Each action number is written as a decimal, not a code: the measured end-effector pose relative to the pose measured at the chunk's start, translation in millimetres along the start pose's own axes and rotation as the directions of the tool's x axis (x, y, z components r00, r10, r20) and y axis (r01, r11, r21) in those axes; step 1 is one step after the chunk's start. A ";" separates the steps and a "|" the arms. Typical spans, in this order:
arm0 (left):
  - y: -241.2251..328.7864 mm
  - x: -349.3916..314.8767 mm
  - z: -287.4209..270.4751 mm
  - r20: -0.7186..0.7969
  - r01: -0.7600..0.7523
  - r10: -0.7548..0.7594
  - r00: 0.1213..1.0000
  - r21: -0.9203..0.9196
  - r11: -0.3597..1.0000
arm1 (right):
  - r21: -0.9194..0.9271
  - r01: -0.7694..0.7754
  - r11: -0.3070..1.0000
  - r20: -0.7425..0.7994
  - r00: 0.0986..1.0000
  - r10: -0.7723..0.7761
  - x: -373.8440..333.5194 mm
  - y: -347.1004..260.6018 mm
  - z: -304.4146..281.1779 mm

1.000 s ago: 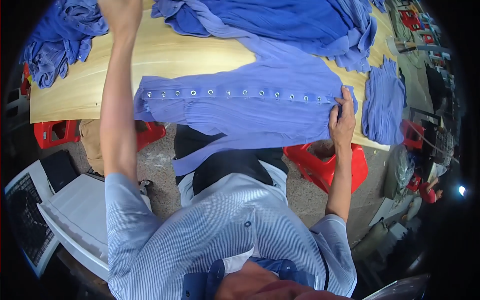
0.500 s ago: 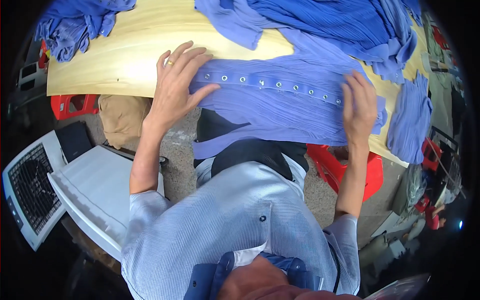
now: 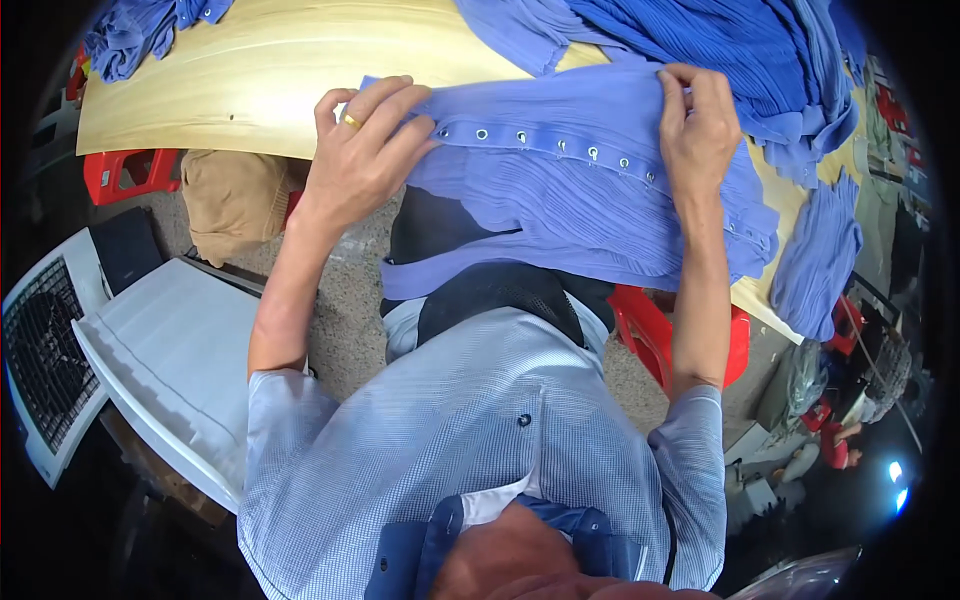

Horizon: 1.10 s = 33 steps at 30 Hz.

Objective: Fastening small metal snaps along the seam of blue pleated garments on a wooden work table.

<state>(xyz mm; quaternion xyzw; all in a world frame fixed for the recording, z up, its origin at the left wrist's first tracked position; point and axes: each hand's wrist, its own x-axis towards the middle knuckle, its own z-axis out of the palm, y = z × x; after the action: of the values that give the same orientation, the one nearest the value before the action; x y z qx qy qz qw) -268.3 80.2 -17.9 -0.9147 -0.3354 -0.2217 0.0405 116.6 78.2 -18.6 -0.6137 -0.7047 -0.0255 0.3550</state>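
My left hand (image 3: 365,160) lies flat, fingers spread, on the blue pleated garment (image 3: 580,200) at the bench (image 3: 230,70) edge; my right hand (image 3: 700,130) pinches its eyelet strip (image 3: 560,145). I'd keep that strip taut and straight.

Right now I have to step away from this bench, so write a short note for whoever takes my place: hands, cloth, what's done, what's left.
Left hand: flat on the left end of the blue pleated garment, fingers spread, pressing it to the wooden table.
Right hand: fingers pinching the garment's upper edge, near the right end of the row of metal eyelets.
The garment lies across the table's near edge, its lower part hanging over toward the body.
More blue cloth is heaped behind it, with a smaller bundle at far left.
Done: garment spread, eyelet strip facing up.
Left: cannot tell from this view.
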 end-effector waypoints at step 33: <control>-2.6 5.9 0.5 0.103 0.566 -0.574 0.812 -0.372 0.735 | 0.258 0.158 0.953 0.210 0.954 -0.215 -51.4 -106.5 33.3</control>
<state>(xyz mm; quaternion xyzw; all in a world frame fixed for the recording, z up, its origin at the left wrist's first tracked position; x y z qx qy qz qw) -265.7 85.9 -16.0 -0.7552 -0.5483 -0.2935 -0.2070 6.6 24.2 -28.3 -0.4956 -0.7950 0.0985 0.3356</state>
